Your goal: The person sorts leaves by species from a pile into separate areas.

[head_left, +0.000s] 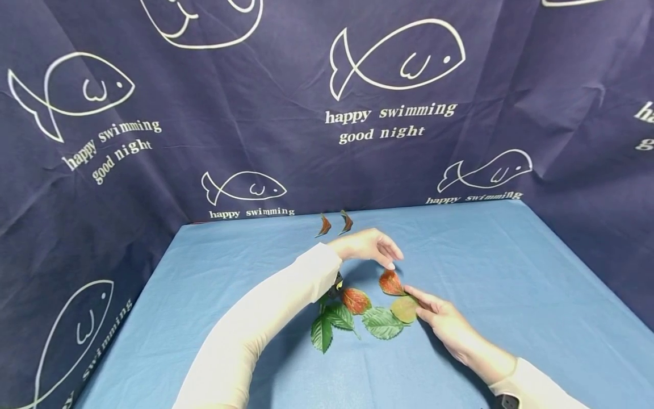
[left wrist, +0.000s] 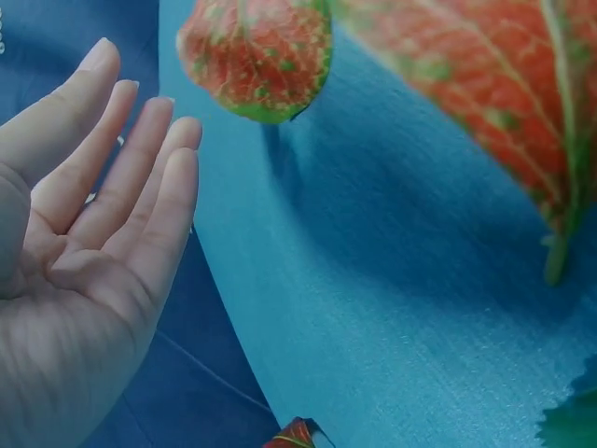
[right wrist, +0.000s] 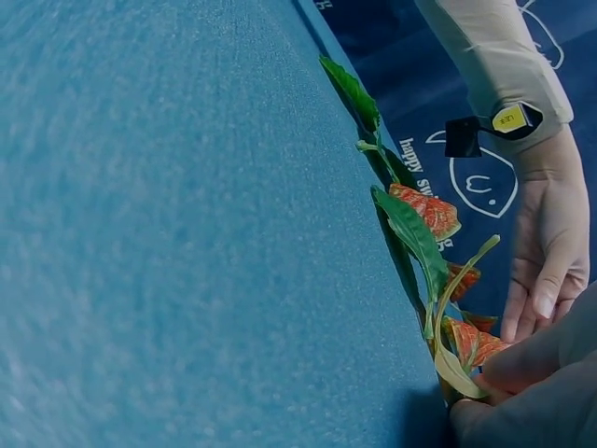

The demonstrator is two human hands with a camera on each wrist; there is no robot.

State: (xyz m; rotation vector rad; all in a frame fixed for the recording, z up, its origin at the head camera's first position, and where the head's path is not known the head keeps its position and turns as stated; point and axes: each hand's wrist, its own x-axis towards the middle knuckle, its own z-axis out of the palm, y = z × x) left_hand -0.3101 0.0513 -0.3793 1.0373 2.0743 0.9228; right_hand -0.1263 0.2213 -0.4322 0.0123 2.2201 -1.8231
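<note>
My right hand point(head_left: 452, 329) pinches the edge of a yellow-green leaf point(head_left: 405, 309) between thumb and fingers, also seen in the right wrist view. Its index fingertip lies right at the base of a red leaf point(head_left: 390, 282) with green edges. Just beyond that red leaf hovers my left hand point(head_left: 370, 245), its fingers loosely bent and nothing in them; the left wrist view shows the bare palm point(left wrist: 89, 280). To the left lie another red leaf point(head_left: 356, 301) and several green leaves point(head_left: 383, 323), one overlapping the yellow-green leaf.
Two curled reddish-brown leaves point(head_left: 346, 222) lie near the back edge of the blue-covered table point(head_left: 511, 272). Behind it hangs a dark blue cloth point(head_left: 286, 113) printed with white fish and lettering. My left forearm point(head_left: 271, 324) crosses above the table's left part and partly hides the green leaves there.
</note>
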